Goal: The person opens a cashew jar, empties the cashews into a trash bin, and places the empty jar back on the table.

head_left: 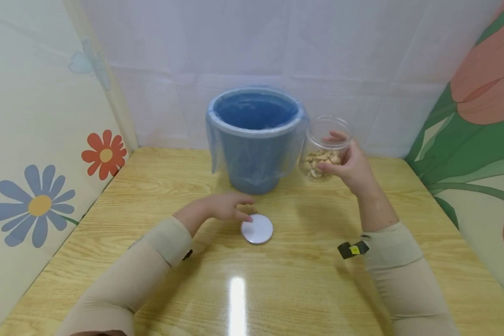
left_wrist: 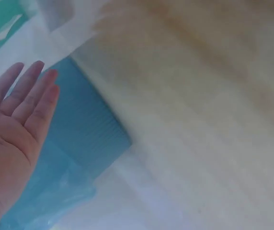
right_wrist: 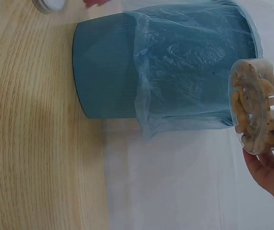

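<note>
My right hand (head_left: 354, 170) grips a clear, lidless plastic jar (head_left: 312, 140) around its side. Cashews (head_left: 315, 164) fill the jar's lower part. The jar is held above the table, just right of a blue bin (head_left: 252, 163). In the right wrist view, fingers (right_wrist: 266, 170) curl around the jar. On the table in front of the bin lies a round white lid (head_left: 258, 232). My left hand (head_left: 227, 206) hovers at the lid's far left edge, holding nothing; whether its thumb touches the lid I cannot tell. The left wrist view shows its fingers (left_wrist: 34, 96) extended.
A translucent bag (right_wrist: 189, 62) lines the bin and hangs over its rim. The bin stands near the back of the wooden table (head_left: 302, 280), before a white sheet (head_left: 185, 42). Flower-patterned panels (head_left: 29, 126) flank the table on both sides.
</note>
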Action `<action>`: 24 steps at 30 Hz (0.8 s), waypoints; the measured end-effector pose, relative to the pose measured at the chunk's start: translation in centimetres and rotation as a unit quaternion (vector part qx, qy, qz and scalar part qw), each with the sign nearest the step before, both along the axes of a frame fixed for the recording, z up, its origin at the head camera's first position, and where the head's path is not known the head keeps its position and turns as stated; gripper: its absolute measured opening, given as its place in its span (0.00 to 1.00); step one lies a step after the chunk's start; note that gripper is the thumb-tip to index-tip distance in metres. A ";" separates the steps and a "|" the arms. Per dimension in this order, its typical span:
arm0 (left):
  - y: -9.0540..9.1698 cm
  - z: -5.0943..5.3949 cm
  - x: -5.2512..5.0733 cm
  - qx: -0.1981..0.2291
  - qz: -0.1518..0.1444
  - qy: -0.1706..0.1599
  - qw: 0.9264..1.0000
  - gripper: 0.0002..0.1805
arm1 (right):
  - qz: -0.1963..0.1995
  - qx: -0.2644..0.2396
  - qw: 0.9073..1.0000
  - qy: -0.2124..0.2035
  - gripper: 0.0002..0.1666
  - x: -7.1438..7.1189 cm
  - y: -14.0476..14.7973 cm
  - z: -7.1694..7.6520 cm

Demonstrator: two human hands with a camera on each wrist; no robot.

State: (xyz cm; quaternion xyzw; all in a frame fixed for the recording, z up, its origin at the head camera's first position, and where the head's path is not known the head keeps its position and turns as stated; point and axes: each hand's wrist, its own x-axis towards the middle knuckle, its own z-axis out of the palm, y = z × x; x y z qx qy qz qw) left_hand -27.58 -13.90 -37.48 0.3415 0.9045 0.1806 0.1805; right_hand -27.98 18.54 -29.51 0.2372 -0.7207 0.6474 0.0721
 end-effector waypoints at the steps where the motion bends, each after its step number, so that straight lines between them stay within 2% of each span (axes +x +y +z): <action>1: -0.1 0.4 -0.1 0.009 0.005 0.002 1.000 0.36 | 0.001 -0.001 1.000 0.000 0.45 0.0 0.0 0.0; 3: -0.4 1.3 -0.2 0.029 0.012 0.002 0.999 0.36 | 0.000 -0.002 1.000 -0.001 0.45 0.0 0.0 0.0; 6: -0.8 2.8 -0.2 0.079 0.033 -0.017 0.996 0.35 | 0.000 0.000 1.000 -0.002 0.45 -0.1 0.0 0.0; 9: -1.2 4.2 -0.2 0.127 0.057 -0.034 0.990 0.33 | -0.001 -0.002 1.000 -0.001 0.45 -0.2 0.1 0.0; 12: -1.7 5.7 -0.1 0.178 0.069 -0.029 0.981 0.30 | 0.000 -0.006 1.000 0.003 0.45 -0.2 0.1 0.1; 17: -2.5 8.1 0.1 0.252 0.087 -0.019 0.964 0.25 | 0.000 -0.006 1.000 0.004 0.45 -0.1 0.2 0.1; 24: -3.6 10.3 0.1 0.349 0.121 -0.013 0.929 0.22 | -0.005 -0.008 1.000 -0.004 0.46 -0.1 0.2 0.1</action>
